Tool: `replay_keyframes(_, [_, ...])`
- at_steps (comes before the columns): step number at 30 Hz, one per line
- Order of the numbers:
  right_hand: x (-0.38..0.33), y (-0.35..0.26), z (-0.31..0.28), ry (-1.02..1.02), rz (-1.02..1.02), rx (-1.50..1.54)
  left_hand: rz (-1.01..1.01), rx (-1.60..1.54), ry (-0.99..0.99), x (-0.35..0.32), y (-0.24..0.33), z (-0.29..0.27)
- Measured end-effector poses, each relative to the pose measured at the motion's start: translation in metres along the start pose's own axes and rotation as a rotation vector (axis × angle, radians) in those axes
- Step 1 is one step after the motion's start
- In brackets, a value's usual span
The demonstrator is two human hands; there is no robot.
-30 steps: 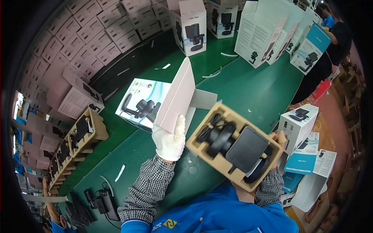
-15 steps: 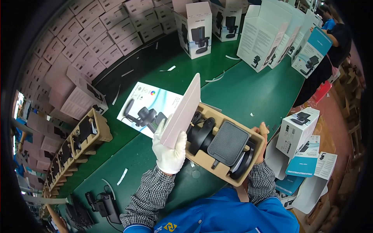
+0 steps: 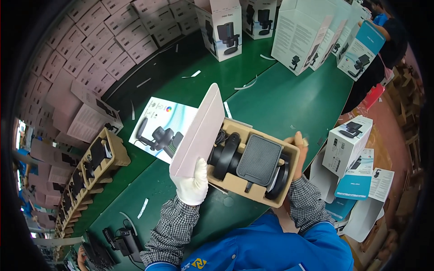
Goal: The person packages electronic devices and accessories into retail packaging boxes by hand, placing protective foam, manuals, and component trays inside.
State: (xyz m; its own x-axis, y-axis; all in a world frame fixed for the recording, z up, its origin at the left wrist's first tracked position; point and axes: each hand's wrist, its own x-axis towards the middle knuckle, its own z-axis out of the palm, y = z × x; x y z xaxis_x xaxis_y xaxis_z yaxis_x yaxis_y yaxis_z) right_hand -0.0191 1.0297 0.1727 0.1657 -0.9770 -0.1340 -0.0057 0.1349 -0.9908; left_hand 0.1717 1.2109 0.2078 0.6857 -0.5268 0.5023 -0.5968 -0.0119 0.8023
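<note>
— What does the left hand [image 3: 193, 181] do?
— It wears a white glove and grips the lower edge of the pale box sleeve [image 3: 199, 134], which stands tilted just above it. The right hand [image 3: 298, 153] is bare — its fingers close on the far end of the brown pulp tray [image 3: 235, 183], between both hands, over the green table [image 3: 289, 97].
— How to do it well?
— I think: keep the tray level and line it up with the sleeve's opening, so the black device [image 3: 258, 159] does not catch.
</note>
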Motion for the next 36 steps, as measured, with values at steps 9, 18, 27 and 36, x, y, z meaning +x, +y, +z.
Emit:
replay_keyframes(9, [-0.003,-0.122,0.042,-1.043,-1.089,-0.584,-0.066,0.003,0.001,0.011,0.013,0.001])
replay_keyframes(18, [-0.002,-0.167,0.052,-1.411,-1.182,-0.859,-0.168,-0.093,0.036,0.034,0.107,0.012])
replay_keyframes(27, [0.005,-0.229,-0.033,-0.843,-0.956,-0.58,-0.024,0.234,-0.014,0.043,0.135,0.009])
replay_keyframes(36, [-0.084,-0.104,-0.066,-0.18,-0.102,0.073,-0.3,-0.184,0.026,0.046,0.161,0.029])
